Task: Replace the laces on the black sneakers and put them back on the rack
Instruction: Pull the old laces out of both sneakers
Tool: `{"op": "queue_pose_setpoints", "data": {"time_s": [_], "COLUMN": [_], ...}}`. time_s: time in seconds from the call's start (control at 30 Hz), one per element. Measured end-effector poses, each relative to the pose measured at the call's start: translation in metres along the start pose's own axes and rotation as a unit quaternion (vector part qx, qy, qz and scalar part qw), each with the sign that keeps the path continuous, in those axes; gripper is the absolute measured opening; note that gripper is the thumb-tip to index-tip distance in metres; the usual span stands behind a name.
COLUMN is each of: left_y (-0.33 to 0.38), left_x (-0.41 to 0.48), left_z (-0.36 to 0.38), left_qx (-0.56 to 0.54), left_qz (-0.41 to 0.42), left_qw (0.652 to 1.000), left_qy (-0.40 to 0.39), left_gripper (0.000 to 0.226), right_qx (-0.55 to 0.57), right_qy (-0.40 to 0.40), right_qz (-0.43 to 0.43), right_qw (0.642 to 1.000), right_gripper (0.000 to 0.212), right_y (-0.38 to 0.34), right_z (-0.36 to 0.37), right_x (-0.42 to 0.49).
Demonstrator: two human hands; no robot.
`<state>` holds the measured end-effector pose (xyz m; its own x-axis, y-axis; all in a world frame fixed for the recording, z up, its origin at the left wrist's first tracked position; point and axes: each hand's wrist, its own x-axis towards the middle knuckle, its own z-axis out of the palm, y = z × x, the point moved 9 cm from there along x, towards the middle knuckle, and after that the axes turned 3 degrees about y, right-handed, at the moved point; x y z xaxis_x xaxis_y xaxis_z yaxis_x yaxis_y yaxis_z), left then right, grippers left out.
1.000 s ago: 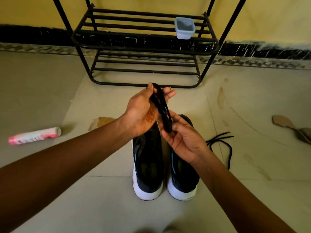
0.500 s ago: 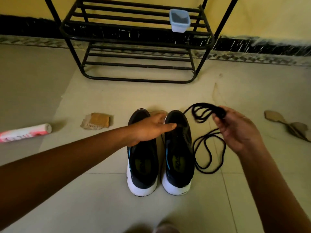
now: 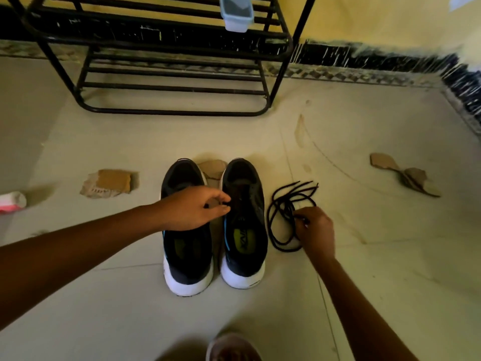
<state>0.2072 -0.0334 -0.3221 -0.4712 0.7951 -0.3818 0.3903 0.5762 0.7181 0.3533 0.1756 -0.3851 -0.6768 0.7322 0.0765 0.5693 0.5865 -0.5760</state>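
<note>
Tiled floor (image 3: pixel 390 256): right hand (image 3: pixel 316 230) grip clamps black laces (image 3: pixel 286 198) beside 2 sneakers (image 3: pixel 244 256); left hand (image 3: pixel 192 208) grip unclear.

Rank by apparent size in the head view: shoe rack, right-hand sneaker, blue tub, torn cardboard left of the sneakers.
1. shoe rack
2. right-hand sneaker
3. torn cardboard and blue tub: look alike; tub sits farther away.

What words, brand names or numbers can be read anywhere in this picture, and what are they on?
Dark lettering on the green insole of the sneaker beside the loose laces: sideways, too blurred to read.
Pink and white can at the left edge: blurred, nothing legible.
Blue container on the rack: no text shows.
</note>
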Motion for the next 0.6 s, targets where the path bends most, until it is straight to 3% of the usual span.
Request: {"op": "queue_pose_setpoints", "data": {"time_s": [0.1, 0.17, 0.27, 0.37, 0.47, 0.53, 0.6], "left_y": [-0.001, -0.002, -0.002, -0.001, 0.001, 0.001, -0.005], "left_x": [-0.003, -0.002, 0.0, 0.001, -0.001, -0.006, -0.011], "left_z": [0.003, 0.003, 0.003, 0.003, 0.004, 0.005, 0.007], "left_qx": [0.026, 0.037, 0.034, 0.035, 0.083, 0.164, 0.286], "left_qz": [0.014, 0.022, 0.026, 0.029, 0.049, 0.065, 0.072], "left_qw": [1.0, 0.999, 0.999, 0.999, 0.995, 0.984, 0.955], "left_qy": [-0.006, -0.001, 0.006, 0.015, 0.022, 0.025, 0.032], "left_gripper": [0.036, 0.035, 0.034, 0.034, 0.037, 0.049, 0.082], "right_qx": [-0.052, -0.059, -0.131, -0.221, -0.227, -0.223, -0.222], "right_qy": [-0.084, -0.082, -0.042, -0.094, -0.127, -0.103, -0.096], "right_qz": [-0.023, -0.016, -0.079, -0.123, -0.121, -0.11, -0.094], "right_qw": [0.995, 0.995, 0.987, 0.963, 0.958, 0.963, 0.966], "right_gripper": [0.042, 0.057, 0.067, 0.08, 0.085, 0.077, 0.072], "right_y": [0.007, 0.005, -0.01, -0.015, -0.002, 0.005, 0.015], "right_z": [0.026, 0.026, 0.025, 0.048, 0.065, 0.062, 0.056], "right_x": [-0.019, -0.027, -0.029, -0.03, -0.031, -0.03, -0.029]}}
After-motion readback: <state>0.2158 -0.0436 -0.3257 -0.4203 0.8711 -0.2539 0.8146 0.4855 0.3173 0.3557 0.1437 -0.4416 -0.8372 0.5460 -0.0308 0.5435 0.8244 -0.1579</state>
